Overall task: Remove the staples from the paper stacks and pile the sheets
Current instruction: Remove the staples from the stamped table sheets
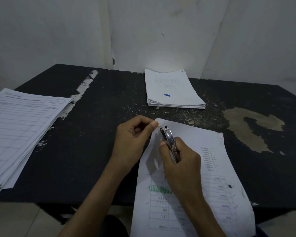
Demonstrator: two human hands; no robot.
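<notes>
A stapled paper stack (214,182) with a green stamp and printed tables lies at the near middle of the black table (96,147), hanging over its front edge. My left hand (135,139) pinches the stack's top left corner between thumb and forefinger. My right hand (181,161) grips a small silver metal clipper-like tool (168,136), its tip pointing at that same corner. The staple itself is too small to make out.
A thick pile of printed forms (20,127) lies at the left edge of the table. Another neat pile of sheets (173,89) with a blue mark sits at the back centre against the white wall. The tabletop is worn, with a bare patch (253,127) at the right.
</notes>
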